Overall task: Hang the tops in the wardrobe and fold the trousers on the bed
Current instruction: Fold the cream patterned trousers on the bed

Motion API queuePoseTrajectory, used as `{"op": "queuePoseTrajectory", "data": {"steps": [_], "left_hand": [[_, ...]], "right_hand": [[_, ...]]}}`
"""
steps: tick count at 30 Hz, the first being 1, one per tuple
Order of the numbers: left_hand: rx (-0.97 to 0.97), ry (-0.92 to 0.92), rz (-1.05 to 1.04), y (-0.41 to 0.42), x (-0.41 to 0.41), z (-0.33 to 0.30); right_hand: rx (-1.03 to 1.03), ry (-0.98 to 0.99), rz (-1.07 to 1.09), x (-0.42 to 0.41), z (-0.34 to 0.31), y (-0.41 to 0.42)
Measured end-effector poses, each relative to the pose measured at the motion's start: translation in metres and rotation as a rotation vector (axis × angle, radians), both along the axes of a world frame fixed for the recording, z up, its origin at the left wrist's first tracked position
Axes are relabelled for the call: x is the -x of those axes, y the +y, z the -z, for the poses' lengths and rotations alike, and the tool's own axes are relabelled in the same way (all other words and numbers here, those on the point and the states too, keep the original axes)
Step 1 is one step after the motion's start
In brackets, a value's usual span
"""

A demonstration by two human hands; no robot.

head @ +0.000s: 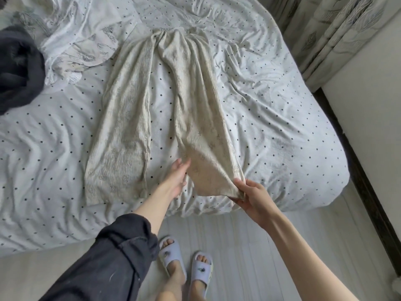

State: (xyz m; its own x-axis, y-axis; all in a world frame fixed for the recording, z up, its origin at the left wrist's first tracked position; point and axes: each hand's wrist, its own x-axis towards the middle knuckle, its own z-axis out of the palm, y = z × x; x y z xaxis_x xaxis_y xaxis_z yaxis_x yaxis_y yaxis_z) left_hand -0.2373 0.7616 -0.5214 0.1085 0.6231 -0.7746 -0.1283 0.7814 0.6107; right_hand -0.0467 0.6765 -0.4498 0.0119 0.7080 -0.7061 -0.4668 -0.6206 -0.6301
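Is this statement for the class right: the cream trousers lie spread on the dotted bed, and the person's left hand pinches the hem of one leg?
One slip: the head view shows the right hand pinching the hem of the cream trousers on the dotted bed. The left hand lies open against that leg.

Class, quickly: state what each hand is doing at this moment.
Left hand: open, fingers straight against the trousers leg.
Right hand: pinching the hem of that same leg.

The trousers (191, 105) are crinkled matt cream cloth (faintly patterned), lying on a smooth, dotted cotton-like sheet (271, 118).
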Motion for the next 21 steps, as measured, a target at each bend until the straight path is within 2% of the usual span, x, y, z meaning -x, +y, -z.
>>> {"op": "queuePoseTrajectory", "data": {"steps": [4,8,11,15,21], "left_hand": [[-0.021,0.079,-0.025,0.004,-0.004,0.001],[-0.046,0.053,0.079,-0.018,0.005,-0.004],[-0.108,0.150,0.095,-0.035,0.020,-0.009],[-0.319,0.326,0.045,-0.052,0.033,-0.046],[-0.692,0.343,-0.057,-0.042,0.038,-0.142]], "right_hand": [[-0.012,-0.052,-0.020,-0.006,-0.007,-0.004],[0.014,-0.185,-0.024,-0.015,-0.006,-0.012],[0.011,-0.271,-0.059,-0.017,-0.005,-0.016],[0.016,-0.280,-0.073,-0.008,-0.019,-0.017],[-0.094,-0.174,0.013,-0.003,-0.070,-0.011]]}}
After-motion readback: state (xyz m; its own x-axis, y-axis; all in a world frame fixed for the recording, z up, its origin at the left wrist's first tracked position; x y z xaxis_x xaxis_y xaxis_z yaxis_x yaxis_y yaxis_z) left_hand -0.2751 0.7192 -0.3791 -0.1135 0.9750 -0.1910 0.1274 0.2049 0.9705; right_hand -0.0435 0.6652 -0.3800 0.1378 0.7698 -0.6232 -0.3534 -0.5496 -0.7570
